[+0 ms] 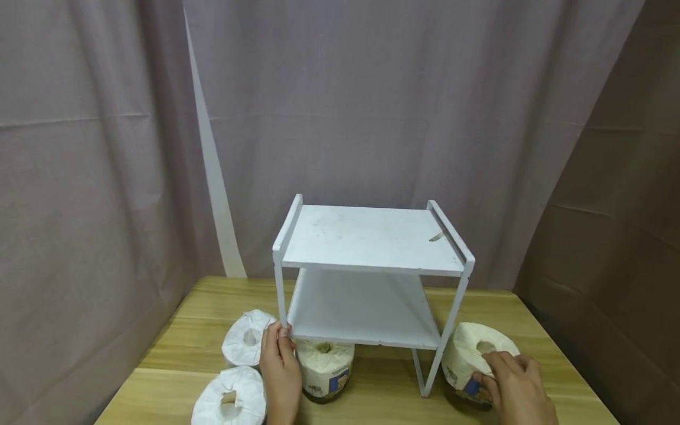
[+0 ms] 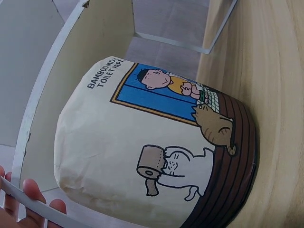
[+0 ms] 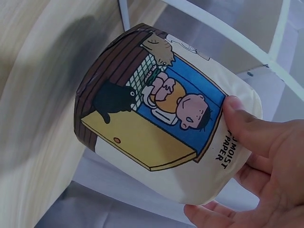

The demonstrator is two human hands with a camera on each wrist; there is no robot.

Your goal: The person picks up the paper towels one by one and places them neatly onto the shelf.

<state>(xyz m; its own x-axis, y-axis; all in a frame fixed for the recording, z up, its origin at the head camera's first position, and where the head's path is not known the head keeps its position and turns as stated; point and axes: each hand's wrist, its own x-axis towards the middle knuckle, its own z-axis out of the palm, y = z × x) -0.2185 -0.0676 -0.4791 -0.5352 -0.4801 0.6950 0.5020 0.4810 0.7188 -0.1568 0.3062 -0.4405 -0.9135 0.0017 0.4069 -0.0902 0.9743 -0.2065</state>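
Observation:
A white two-tier rack (image 1: 366,239) stands on the table. My left hand (image 1: 281,375) holds its left front leg near the lower shelf; in the left wrist view the fingers (image 2: 33,190) curl round the white bar. Beneath the lower shelf, beside that hand, sits a wrapped toilet paper roll (image 1: 321,370) with a cartoon print (image 2: 156,95). At the rack's right side, my right hand (image 1: 517,386) grips a matching toilet paper roll (image 1: 462,348) by its upper part. This roll leans, with its brown-printed base towards the table, and the thumb (image 3: 237,114) presses on its wrapper (image 3: 180,109).
Two white-wrapped rolls, a rear one (image 1: 239,342) and a front one (image 1: 204,407), stand left of my left hand. The wooden table (image 1: 170,348) ends at the back against a grey-mauve curtain (image 1: 361,106). The rack's right front leg (image 1: 443,348) is beside the right roll.

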